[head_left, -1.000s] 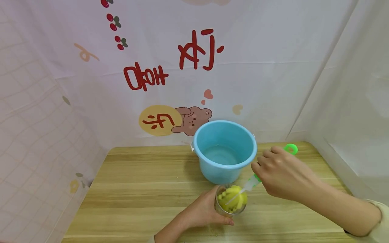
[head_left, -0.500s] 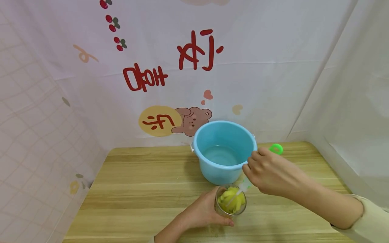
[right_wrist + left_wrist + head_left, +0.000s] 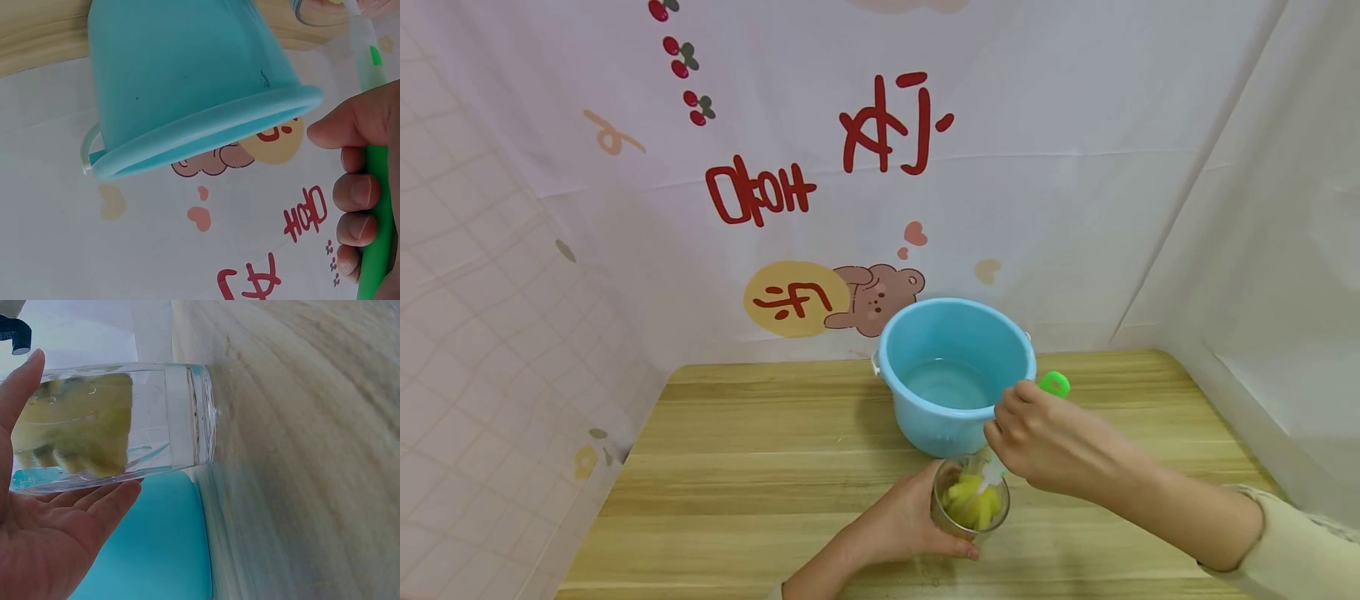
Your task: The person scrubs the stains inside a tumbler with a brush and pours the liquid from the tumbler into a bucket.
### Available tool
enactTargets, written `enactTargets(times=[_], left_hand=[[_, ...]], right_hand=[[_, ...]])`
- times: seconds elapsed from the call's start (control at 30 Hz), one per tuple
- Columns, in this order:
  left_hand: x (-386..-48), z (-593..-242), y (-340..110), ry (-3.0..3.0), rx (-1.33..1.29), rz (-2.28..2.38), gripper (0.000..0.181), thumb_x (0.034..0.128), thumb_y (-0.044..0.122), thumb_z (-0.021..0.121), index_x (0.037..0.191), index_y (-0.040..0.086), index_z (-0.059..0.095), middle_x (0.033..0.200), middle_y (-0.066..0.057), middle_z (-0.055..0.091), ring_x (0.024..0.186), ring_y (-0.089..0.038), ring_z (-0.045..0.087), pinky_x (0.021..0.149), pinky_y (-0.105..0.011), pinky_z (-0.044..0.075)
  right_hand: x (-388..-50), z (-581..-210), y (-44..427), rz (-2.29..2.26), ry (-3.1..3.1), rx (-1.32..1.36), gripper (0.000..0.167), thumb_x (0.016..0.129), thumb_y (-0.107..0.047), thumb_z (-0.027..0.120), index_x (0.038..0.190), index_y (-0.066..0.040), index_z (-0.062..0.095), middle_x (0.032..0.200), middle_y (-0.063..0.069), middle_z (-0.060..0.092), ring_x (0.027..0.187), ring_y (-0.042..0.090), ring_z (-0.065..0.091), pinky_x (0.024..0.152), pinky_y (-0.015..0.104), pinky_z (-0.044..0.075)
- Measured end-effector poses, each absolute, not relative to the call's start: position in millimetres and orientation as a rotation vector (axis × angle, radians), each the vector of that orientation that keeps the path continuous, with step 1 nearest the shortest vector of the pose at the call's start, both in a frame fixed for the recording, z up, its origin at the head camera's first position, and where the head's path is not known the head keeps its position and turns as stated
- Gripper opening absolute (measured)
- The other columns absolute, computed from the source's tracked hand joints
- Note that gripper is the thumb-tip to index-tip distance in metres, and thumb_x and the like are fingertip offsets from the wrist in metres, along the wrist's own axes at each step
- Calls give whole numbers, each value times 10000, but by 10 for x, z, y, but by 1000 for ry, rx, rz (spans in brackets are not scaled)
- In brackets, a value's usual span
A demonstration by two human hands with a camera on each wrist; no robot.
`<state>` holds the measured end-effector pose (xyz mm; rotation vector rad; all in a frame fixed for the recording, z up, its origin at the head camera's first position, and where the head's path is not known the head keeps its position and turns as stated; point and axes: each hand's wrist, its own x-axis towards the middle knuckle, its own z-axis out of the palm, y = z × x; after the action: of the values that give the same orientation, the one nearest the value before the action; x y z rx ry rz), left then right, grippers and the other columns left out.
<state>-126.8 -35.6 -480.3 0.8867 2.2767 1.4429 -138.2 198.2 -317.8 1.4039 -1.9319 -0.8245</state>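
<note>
My left hand (image 3: 906, 517) grips a clear drinking glass (image 3: 150, 419), fingers and thumb around its side. In the left wrist view the glass base is at the wooden tabletop; whether it touches is hard to tell. Inside the glass sits the yellow sponge head (image 3: 968, 505) of a cup brush, seen through the wall as a block (image 3: 84, 425). My right hand (image 3: 1037, 437) holds the brush by its green handle (image 3: 376, 219), fingers curled round it. The brush leans down leftward into the glass, its white neck (image 3: 992, 475) slightly blurred at the mouth.
A light blue bucket (image 3: 925, 421) with water in the bottom stands just behind the glass, close to my right hand. The wooden table (image 3: 737, 467) ends at a white printed cloth (image 3: 1045, 208) at the back and sides. A small dark hooked object (image 3: 15, 334) is at the left wrist view's corner.
My right hand has moved left and a little downward with the brush, whose sponge head sits deeper in the glass. The left hand and the glass have stayed nearly still.
</note>
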Motion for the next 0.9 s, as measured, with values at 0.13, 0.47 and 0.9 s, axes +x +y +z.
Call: enactTargets(times=[0.13, 0.47, 0.9], left_hand=[[-1272, -4798, -358, 2259, 886, 1445, 890, 758, 384, 966, 1476, 197, 475, 1317, 152, 600, 1173, -8, 573, 1010, -246, 487], [-1263, -4796, -348, 2272, 885, 1447, 848, 751, 384, 971, 1435, 214, 499, 1279, 151, 611, 1138, -5, 578, 1006, -236, 486], [-1266, -4801, -368, 2266, 916, 1441, 847, 781, 401, 947, 1455, 258, 455, 1332, 154, 594, 1164, 2, 575, 1021, -237, 480]], right_hand=[[-1361, -3214, 1948, -888, -1931, 1410, 187, 843, 74, 349, 708, -55, 350, 598, 50, 269, 602, 182, 258, 672, 315, 283], [-1339, -3394, 1832, -1111, -1881, 1380, 262, 781, -47, 614, 676, -70, 374, 594, 69, 310, 564, 220, 327, 678, 329, 287], [-1387, -3517, 1597, -1075, -1860, 1416, 353, 806, -208, 743, 626, -234, 440, 544, -31, 362, 563, 146, 276, 635, 289, 257]])
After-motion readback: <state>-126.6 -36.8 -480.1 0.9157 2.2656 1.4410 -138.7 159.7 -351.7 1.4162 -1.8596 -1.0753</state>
